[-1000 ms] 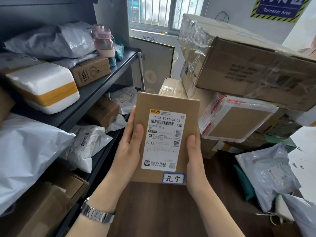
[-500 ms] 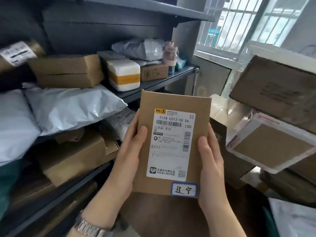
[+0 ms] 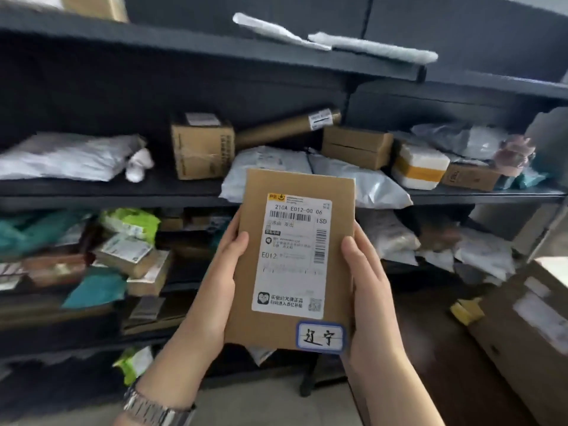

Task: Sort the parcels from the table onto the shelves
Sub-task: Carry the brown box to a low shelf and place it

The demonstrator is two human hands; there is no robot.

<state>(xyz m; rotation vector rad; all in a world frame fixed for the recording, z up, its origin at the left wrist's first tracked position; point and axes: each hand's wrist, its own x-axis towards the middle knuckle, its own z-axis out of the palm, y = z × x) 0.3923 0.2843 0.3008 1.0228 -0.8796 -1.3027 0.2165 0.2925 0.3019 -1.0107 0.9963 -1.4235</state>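
The left hand (image 3: 215,281) and the right hand (image 3: 368,290) are clamping a flat brown cardboard parcel (image 3: 335,262) by its two long edges, thumbs lying on the front face. The parcel is being held upright in the air in front of the dark metal shelving unit (image 3: 276,56), with its white shipping label (image 3: 292,256) and a blue-bordered handwritten sticker (image 3: 319,337) facing the camera. It is touching no shelf.

Behind the parcel's top edge, the middle shelf is carrying grey poly mailers (image 3: 365,179), a small carton (image 3: 201,149) and a cardboard tube (image 3: 285,126) leaning at an angle. Below the parcel's left edge, the lower shelf is holding a loose heap of teal and green packets (image 3: 92,287).

Risks, as judged from here:
- The heap is looking unstable; pushing the parcel into it is likely to spill packets.
- The mailers are overhanging the middle shelf edge; brushing them could drag them off.
- Knocking the leaning tube could set it rolling.
- Misreading the sticker would be sending the parcel to the wrong shelf.
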